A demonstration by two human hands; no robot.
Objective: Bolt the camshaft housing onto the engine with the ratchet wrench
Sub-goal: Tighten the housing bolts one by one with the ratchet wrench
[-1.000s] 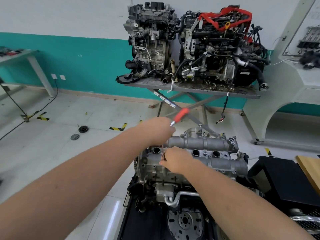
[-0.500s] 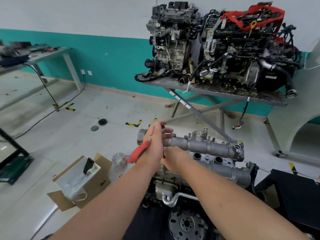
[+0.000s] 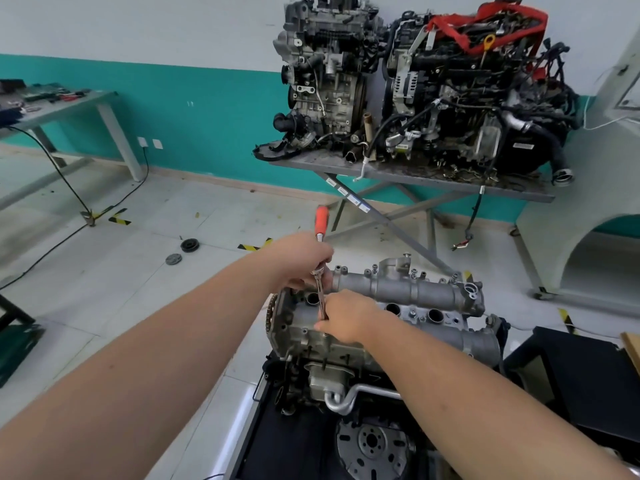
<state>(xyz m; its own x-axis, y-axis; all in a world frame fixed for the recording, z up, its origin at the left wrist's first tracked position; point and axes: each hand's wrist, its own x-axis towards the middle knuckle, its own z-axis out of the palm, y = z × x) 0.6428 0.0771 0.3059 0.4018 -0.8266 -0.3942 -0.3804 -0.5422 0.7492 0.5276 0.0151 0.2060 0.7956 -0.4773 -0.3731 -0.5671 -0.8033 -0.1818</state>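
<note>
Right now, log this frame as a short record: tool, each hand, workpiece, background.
tool: ratchet wrench, orange handle pointing up and away, extension running down to the housing
left hand: grips the wrench near its head
right hand: holds the lower extension at the housing
workpiece: camshaft housing on the engine, several bolts standing along its far edge
background: two other engines on a grey table
</note>
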